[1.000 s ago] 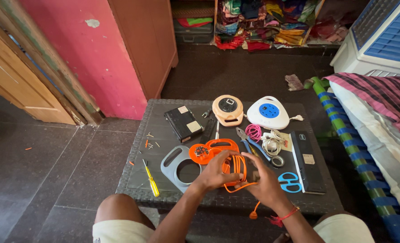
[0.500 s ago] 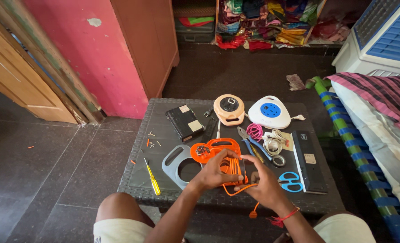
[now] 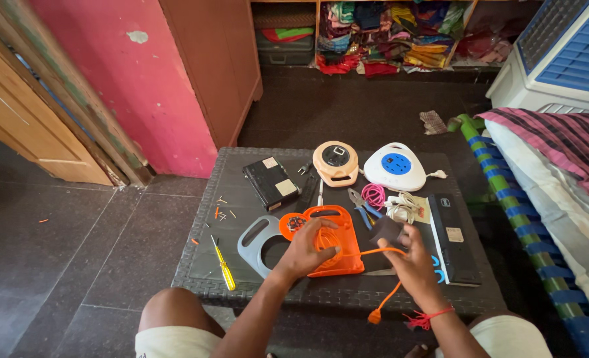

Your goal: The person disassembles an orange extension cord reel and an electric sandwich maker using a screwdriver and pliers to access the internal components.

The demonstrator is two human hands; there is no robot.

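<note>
Table: a dark woven-edged low table (image 3: 241,278) filled the middle of the frame, with everything below laid on it.
Reel case: an orange plastic cord-reel housing with a handle slot (image 3: 337,248) lay flat at lower centre, just right of a grey plastic half-shell (image 3: 258,238).
Left hand: the left hand (image 3: 308,248) was pressed down on the coil inside the orange housing, fingers curled over it.
Right hand: the right hand (image 3: 410,262) pinched the orange flat cord (image 3: 380,252) where it left the housing; the cord's loose end (image 3: 374,317) dangled off the table's near edge.
Nearby: a cream round reel (image 3: 335,161) and a white-and-blue socket unit (image 3: 395,166) sat at upper centre; a yellow-handled screwdriver (image 3: 225,268) lay at lower left.
Doing it well: I judged the coil needed steady downward pressure while the cord was fed taut and flat, untwisted, so the turns sat evenly.
</note>
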